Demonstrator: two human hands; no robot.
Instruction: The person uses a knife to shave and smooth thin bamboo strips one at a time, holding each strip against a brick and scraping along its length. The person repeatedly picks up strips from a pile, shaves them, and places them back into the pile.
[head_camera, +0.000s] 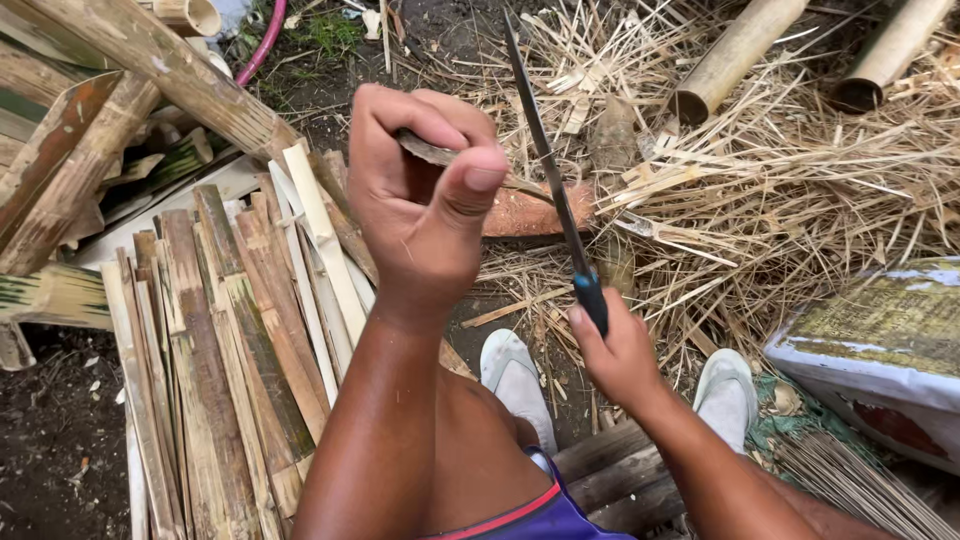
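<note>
Bamboo, a thin brownish strip (425, 150), clenched in the left hand (425, 205), fingers curled over it and thumb pressed up against the near end; far end of the strip running right toward the blade. Dark handle of a long knife (560, 205) gripped tight in the right hand (612, 350), blade pointing up and away, crossing just beside the strip's free end; touching or not, cannot tell. Below the hands, two pale grey shoes (515, 375) on dark soil, with a knee and blue shorts with a red edge (530, 515) at the bottom. Left of the left forearm, a stack of split bamboo slats (215, 350) lying side by side, some green-streaked, some pale. Beyond the knife, a reddish curved shard (530, 212) on the ground amid a heap of straw-coloured shavings (790, 170). Farther up right, two round bamboo poles (735, 50) with open ends. Lower right, a white sack (880, 350) with a mossy top.
</note>
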